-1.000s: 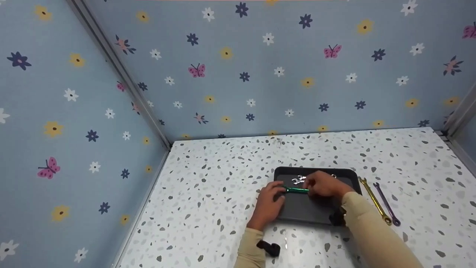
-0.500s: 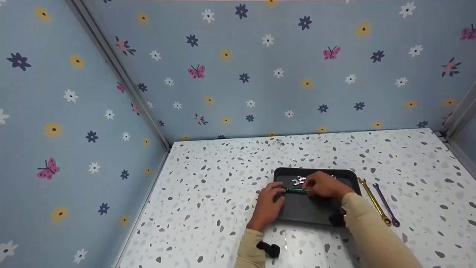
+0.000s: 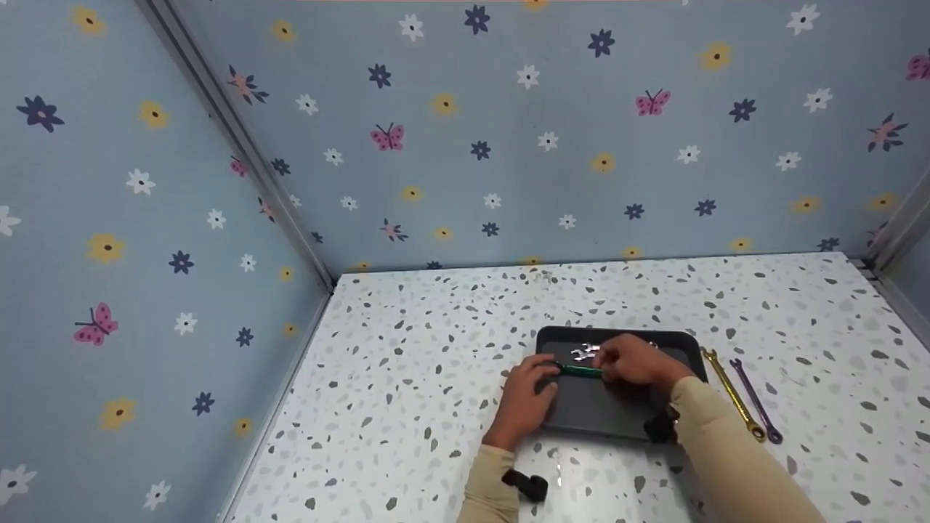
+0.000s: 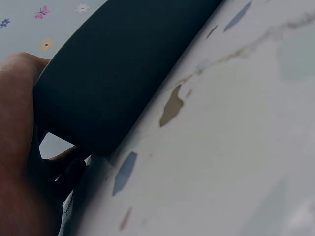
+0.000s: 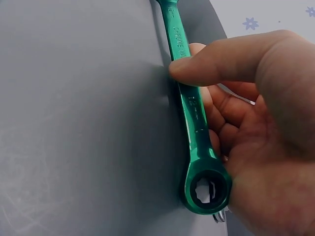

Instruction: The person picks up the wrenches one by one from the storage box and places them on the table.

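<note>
I'm pinching the green wrench with my right hand.
My left hand is resting relaxed fingers over the tray edge, probably steadying it, the wrench lying near their tips.

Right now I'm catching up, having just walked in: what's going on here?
A person's right hand pinches a green wrench within a dark tray, while the left hand reaches over the tray's left rim, near one end of the wrench. Silver wrenches lie in the tray, partly hidden. A gold wrench and a purple wrench lie on the table, to the tray's right.
</note>
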A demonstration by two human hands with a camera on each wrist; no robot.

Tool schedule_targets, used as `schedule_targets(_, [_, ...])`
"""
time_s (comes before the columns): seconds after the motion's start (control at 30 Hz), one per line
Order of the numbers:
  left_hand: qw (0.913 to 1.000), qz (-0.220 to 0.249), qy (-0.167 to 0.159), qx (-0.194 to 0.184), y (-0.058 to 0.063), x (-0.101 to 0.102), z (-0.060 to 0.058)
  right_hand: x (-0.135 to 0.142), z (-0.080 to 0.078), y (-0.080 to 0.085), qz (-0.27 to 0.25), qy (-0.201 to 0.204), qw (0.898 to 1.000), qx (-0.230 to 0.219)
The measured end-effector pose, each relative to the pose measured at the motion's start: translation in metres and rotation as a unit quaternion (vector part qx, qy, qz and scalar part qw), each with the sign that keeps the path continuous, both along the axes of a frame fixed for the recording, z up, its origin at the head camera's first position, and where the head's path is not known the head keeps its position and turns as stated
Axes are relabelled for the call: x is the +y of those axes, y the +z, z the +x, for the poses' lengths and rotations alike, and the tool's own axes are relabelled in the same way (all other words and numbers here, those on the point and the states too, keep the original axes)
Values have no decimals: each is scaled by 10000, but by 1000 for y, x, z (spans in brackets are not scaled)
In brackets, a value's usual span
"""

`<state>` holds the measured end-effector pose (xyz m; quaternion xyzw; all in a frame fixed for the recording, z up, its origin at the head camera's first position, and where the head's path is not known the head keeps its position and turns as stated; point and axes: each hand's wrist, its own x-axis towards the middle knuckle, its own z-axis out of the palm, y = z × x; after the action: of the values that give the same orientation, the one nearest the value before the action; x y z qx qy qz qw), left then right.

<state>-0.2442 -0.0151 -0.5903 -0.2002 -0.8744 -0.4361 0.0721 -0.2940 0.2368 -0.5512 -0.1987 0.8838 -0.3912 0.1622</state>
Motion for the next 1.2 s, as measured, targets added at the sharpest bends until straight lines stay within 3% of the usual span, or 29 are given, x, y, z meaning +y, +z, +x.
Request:
schedule_targets(0.27, [9998,49,24,-211,-2,-1,-1,2,0,1,-200,38,9997,-167])
schedule_targets(1.2, [9997,65,27,-237,-2,0,-2,2,4,1,-313,-346,9988,-159])
